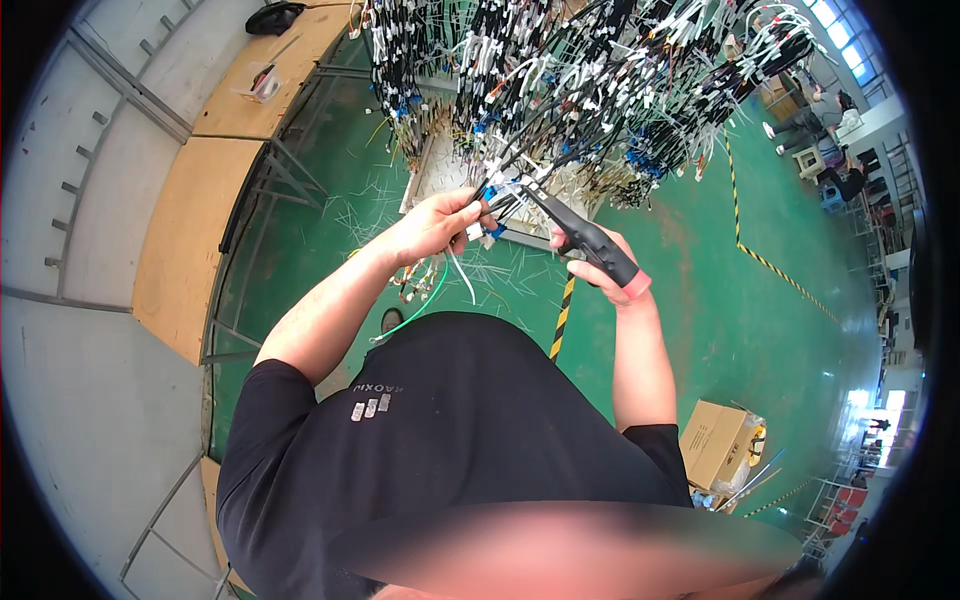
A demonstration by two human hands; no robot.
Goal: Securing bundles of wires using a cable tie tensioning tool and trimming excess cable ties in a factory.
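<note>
My left hand [440,222] is closed around a bundle of dark wires [487,190] with white and blue connectors, in front of the hanging mass of wire harnesses [560,80]. In my right hand [605,265] is a black gun-shaped hand tool [590,238] with a reddish rear end. Its narrow nose points up and left and reaches the wires beside my left fingertips. Whether the nose touches them, I cannot tell. A white strip [462,275] and a green wire [428,303] hang below my left hand.
Under the harnesses stands a pale tray [415,185]. Wire scraps [370,205] litter the green floor. Wooden tables [190,240] line the left wall, one bearing a small clear container [262,85]. A cardboard box [715,440] sits at lower right. People [810,122] are at far right.
</note>
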